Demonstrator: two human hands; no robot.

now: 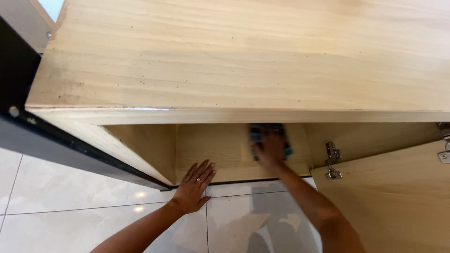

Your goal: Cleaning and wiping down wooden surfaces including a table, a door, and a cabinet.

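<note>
My right hand [269, 149] is pressed down over a blue cloth [268, 138] on the cabinet floor [225, 150], fingers closed over it, though motion blur hides the exact grip. My left hand [194, 185] lies flat and spread at the floor's front edge, partly on the tiles [70, 187], holding nothing. The cloth lies ahead and to the right of my left hand, deep under the top [243, 56], its long axis running front to back. An open door [389, 201] hangs just right.

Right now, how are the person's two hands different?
The left hand lies flat with fingers spread at the cabinet's front edge, holding nothing; the right hand reaches deeper inside, pressing on a blue cloth. The left hand looks sharp, the right hand blurred. Both rest palm down on the cabinet floor.
</note>
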